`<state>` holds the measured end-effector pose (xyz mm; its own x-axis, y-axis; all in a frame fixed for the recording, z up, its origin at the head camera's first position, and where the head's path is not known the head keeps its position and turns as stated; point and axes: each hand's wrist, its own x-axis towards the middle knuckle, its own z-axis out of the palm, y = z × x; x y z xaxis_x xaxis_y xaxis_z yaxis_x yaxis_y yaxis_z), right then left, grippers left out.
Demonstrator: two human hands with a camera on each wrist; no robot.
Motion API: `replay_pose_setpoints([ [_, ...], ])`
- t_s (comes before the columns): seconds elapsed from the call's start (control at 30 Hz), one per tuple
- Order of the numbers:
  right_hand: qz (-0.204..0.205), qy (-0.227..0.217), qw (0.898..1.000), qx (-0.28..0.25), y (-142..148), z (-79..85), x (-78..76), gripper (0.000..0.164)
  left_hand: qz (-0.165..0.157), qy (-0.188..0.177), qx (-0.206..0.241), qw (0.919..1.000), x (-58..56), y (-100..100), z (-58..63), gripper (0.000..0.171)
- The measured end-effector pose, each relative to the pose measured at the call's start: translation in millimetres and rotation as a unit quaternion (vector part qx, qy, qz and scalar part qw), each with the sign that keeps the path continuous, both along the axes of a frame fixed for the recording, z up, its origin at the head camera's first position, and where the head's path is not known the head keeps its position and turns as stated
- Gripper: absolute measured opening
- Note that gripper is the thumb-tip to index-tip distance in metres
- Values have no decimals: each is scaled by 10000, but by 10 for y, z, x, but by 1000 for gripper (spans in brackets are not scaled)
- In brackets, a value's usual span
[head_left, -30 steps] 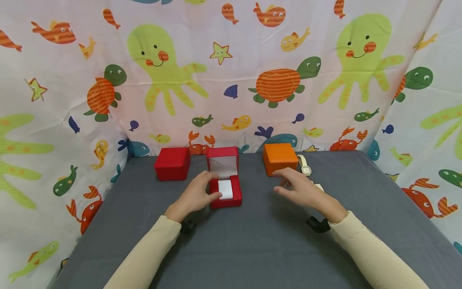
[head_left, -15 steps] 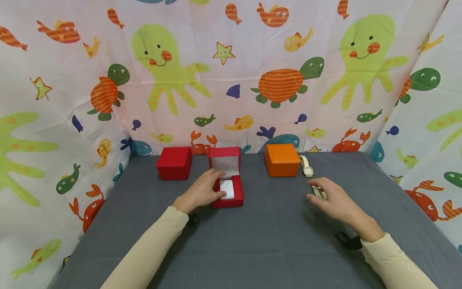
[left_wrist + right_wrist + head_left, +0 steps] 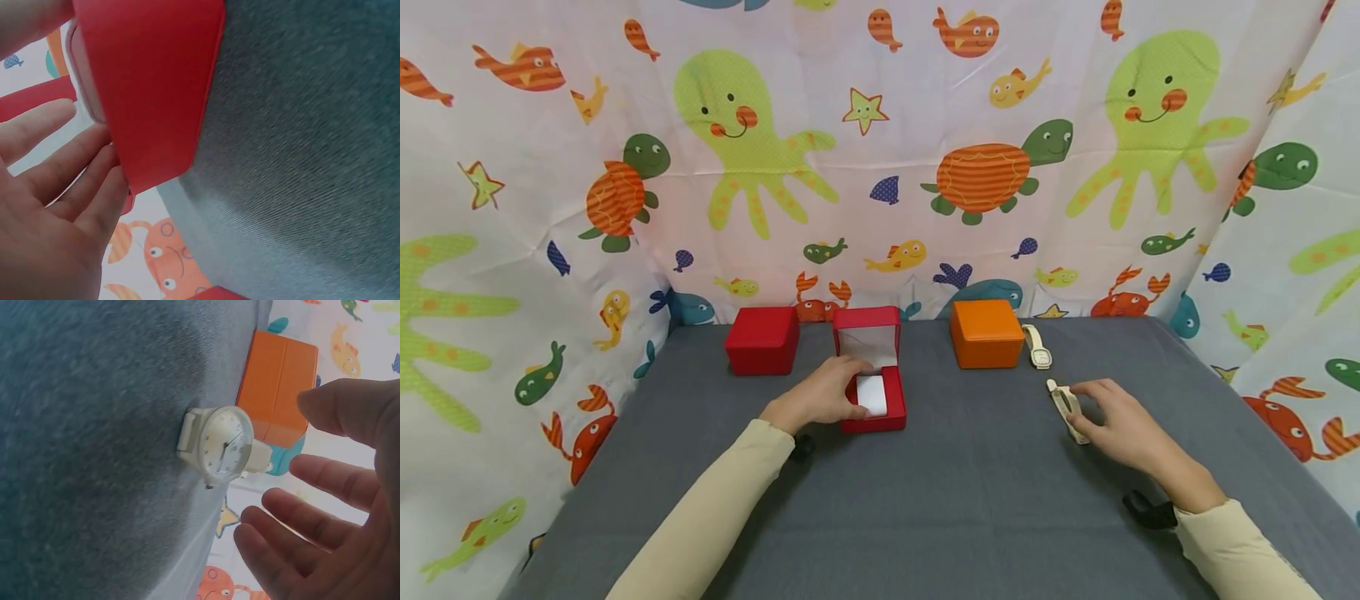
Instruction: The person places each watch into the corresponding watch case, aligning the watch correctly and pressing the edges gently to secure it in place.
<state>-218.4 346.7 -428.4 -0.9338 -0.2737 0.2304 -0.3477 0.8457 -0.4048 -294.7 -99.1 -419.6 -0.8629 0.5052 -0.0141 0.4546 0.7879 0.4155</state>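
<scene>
An open red watch box (image 3: 895, 404) holds a white cushion (image 3: 872, 395), its lid (image 3: 865, 318) standing raised behind. My left hand (image 3: 822, 393) rests at the box's left side, thumb at the cushion's near edge. In the left wrist view, its fairly straight fingers (image 3: 94, 181) lie against the red box (image 3: 156, 94). A cream wristwatch (image 3: 1065, 408) with a round dial (image 3: 226, 447) sits on the cloth at right. Right beside it is my right hand (image 3: 1122, 423), thumb and fingers spread apart, nothing gripped.
A closed red box (image 3: 762, 342) stands at the back left. Towards the back right is an orange box (image 3: 987, 335), with a second cream watch (image 3: 1039, 352) beside it. Grey cloth (image 3: 925, 517) covers the table, and a printed curtain (image 3: 910, 92) hangs behind.
My right hand has moved right from near the orange box, past and beside the round-dial watch, which now shows more fully. My left hand stays at the open box.
</scene>
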Motion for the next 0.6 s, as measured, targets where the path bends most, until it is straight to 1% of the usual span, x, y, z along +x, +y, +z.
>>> replay_pose_setpoints([
  [0.2, -35, -13, 10000, 68, 47, -55, -8, 43, -19, -202, -70, 9998, -33, 13, 35, 76],
  [0.4, -46, -122, 9998, 118, 62, -95, -19, 42, -92, -218, -109, 9997, -53, 22, 54, 76],
  [0.6, -53, -400, 9991, 93, 58, -109, -42, 40, -99, -257, -140, 9995, -59, 26, 44, 74],
])
